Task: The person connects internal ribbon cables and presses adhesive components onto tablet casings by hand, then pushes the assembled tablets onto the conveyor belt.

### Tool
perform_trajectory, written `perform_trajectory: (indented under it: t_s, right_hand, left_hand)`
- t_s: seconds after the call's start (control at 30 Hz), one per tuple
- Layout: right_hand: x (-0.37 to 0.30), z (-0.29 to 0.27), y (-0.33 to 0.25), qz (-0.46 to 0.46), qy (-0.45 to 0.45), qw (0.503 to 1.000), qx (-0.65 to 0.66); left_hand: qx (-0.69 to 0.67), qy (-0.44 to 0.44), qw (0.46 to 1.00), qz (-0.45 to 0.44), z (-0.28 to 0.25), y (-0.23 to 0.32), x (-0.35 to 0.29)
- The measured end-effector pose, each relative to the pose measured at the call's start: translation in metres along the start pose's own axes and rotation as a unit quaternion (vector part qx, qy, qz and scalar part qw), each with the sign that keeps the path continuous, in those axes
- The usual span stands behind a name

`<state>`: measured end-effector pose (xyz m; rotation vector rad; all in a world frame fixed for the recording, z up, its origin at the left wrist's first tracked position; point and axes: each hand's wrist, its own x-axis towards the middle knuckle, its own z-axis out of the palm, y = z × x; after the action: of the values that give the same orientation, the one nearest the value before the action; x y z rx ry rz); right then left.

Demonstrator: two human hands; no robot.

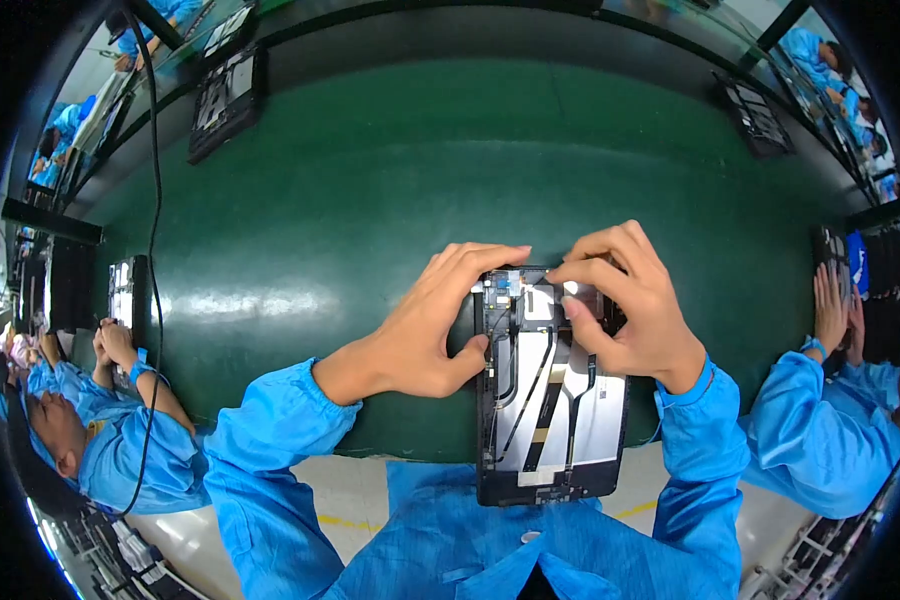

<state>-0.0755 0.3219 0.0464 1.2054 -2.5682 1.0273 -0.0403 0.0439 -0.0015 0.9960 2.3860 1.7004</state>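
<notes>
An opened tablet (506, 420) lies in front of me at the near edge of the table. Its inside faces up, with silver-white battery surfaces, dark flat cables and small boards along the top. My left hand (435, 325) grips its upper left corner, fingers over the top edge and thumb against the left side. Above the tablet's upper right part, my right hand (635, 310) is curled, thumb and forefinger bent toward each other near a pale patch. Whatever lies between those fingertips is too small to make out.
The green tabletop (470, 180) stretches ahead. Other opened devices lie at the far left (228, 100) and far right (755, 115). A black cable (156, 200) hangs down on the left. Co-workers in blue sit close on the left (120, 430) and right (820, 430).
</notes>
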Motion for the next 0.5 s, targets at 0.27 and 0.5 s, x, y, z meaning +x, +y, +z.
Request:
perform_trajectory:
  t_s: [0.27,0.5]
  right_hand:
    - [0.001,0.016,0.002,0.067,-0.021,0.997,-0.012]
    - [0.001,0.023,0.003,0.054,0.019,0.997,-0.042]
  left_hand:
    - [0.026,-0.075,0.996,-0.025,-0.012,0.007,0.005]
    - [0.015,-0.116,0.992,-0.038,-0.017,0.007,0.007]
